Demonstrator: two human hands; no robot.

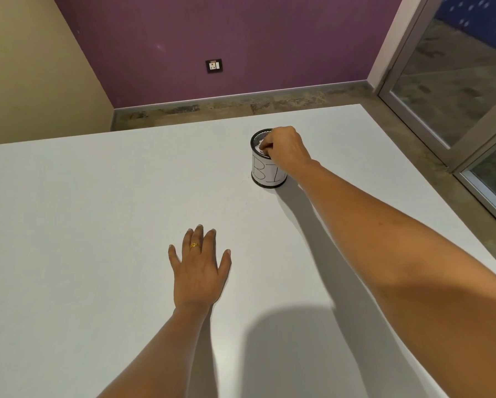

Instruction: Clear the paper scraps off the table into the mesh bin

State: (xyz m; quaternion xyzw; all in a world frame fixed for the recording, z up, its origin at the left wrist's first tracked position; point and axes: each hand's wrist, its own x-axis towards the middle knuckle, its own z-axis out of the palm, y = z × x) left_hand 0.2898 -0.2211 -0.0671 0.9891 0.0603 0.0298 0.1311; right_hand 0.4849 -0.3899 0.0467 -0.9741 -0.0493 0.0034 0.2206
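Observation:
A small black mesh bin with a white paper label stands on the white table, toward the far right. My right hand hovers over the bin's mouth, its fingers curled down and pinching a white paper scrap at the rim. The hand hides the right half of the opening. My left hand lies flat on the table in the near middle, fingers spread, a gold ring on one finger, holding nothing.
The table's far edge runs just behind the bin, and its right edge slants down toward me. Beyond are a purple wall with a socket and a glass door at the right.

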